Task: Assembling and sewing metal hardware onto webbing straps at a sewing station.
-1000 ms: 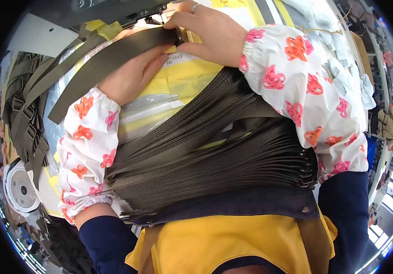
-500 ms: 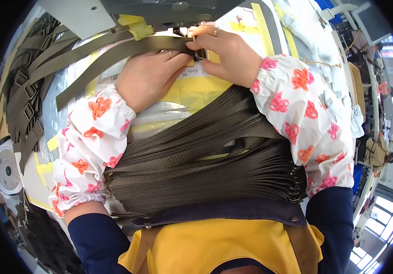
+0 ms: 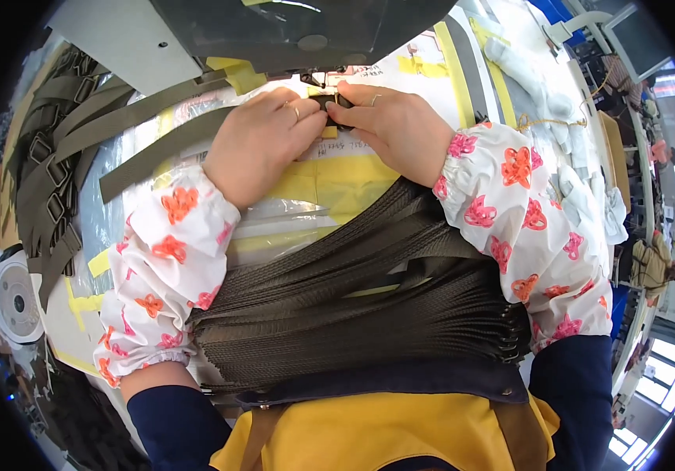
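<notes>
An olive-green webbing strap [image 3: 168, 147] runs from the left to my two hands, just below the machine's needle area. My left hand [image 3: 263, 141] is closed over the strap near its end, thumb and fingers pressed together. My right hand [image 3: 400, 129] pinches a dark buckle [image 3: 343, 108] at that end, its thumb below and index finger above. The two hands almost meet, hiding part of the strap and buckle. Just above the buckle is the machine's small metal foot [image 3: 311, 79]. A thick pile of similar straps [image 3: 353, 322] lies between my forearms and my body.
The dark machine head [image 3: 298, 35] overhangs the far side of the work surface. At the left, several straps with buckles [image 3: 54, 165] hang over the edge, near a round white device [image 3: 17, 297]. Yellow tape [image 3: 329, 169] and plastic film cover the table. White cloths [image 3: 537, 90] lie at the right.
Both hands have come slightly nearer to me with the strap and buckle, away from the foot. My left hand now covers more of the strap, and the buckle lies flatter.
</notes>
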The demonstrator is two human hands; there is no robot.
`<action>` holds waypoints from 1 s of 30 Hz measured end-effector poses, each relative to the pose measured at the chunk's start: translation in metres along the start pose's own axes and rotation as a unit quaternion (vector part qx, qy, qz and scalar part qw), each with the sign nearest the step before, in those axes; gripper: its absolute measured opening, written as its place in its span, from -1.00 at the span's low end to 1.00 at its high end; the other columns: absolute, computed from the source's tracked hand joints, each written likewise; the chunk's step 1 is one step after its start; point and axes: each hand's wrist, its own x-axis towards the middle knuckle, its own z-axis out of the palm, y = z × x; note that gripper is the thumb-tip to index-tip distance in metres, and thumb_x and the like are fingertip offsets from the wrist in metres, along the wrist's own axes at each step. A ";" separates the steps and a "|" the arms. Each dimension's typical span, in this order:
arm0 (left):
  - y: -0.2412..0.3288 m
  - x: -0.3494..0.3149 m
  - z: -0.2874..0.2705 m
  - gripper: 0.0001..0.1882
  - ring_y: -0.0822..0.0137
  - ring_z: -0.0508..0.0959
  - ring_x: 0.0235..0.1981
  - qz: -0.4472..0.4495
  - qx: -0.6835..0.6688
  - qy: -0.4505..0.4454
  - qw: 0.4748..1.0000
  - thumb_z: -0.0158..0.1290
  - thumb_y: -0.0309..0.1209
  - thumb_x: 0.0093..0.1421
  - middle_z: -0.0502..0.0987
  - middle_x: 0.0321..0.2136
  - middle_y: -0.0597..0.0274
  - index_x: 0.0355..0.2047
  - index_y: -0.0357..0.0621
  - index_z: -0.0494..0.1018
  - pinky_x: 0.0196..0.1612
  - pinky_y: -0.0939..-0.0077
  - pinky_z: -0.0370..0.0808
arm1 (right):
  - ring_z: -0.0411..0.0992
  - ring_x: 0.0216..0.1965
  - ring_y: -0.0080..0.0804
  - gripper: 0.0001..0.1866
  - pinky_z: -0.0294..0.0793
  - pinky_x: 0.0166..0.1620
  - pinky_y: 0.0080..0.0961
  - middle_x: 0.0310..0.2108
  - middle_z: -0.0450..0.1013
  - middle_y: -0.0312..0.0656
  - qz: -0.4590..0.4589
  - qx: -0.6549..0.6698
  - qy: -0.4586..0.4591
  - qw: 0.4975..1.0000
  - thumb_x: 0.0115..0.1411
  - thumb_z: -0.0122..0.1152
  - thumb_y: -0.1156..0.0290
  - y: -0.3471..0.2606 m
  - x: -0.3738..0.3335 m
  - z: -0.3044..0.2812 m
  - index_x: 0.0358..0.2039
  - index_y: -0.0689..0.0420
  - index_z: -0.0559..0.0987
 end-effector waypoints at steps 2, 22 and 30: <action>-0.002 -0.003 -0.001 -0.82 0.33 0.41 -0.34 0.008 -0.021 0.007 1.000 0.05 -0.46 -0.15 0.47 -0.35 0.39 -0.45 -0.13 0.40 -0.31 0.50 0.43 | 0.40 -0.14 -0.17 -0.66 0.42 -0.11 -0.44 -0.14 0.41 -0.01 -0.015 -0.006 0.015 1.000 -0.06 0.13 0.57 -0.002 -0.005 0.004 -0.18 0.15 0.52; -0.007 -0.003 0.006 -0.71 0.26 0.45 -0.39 -0.053 -0.074 0.049 0.995 0.10 -0.57 -0.15 0.51 -0.35 0.35 -0.34 -0.05 0.48 -0.34 0.47 0.43 | 0.45 -0.24 -0.30 -0.89 0.45 -0.21 -0.47 -0.34 0.50 -0.22 -0.058 -0.193 0.045 0.978 -0.02 0.10 0.46 -0.008 -0.002 0.003 -0.45 0.14 0.56; 0.014 -0.009 -0.020 -0.74 0.23 0.48 -0.50 0.016 -0.069 0.066 0.995 0.06 -0.60 -0.15 0.50 -0.42 0.27 -0.36 -0.18 0.44 -0.47 0.48 0.44 | 0.46 -0.28 -0.27 -0.89 0.47 -0.27 -0.41 -0.32 0.50 -0.16 -0.012 -0.029 0.075 0.997 -0.06 0.17 0.49 0.001 -0.006 0.000 -0.46 0.18 0.57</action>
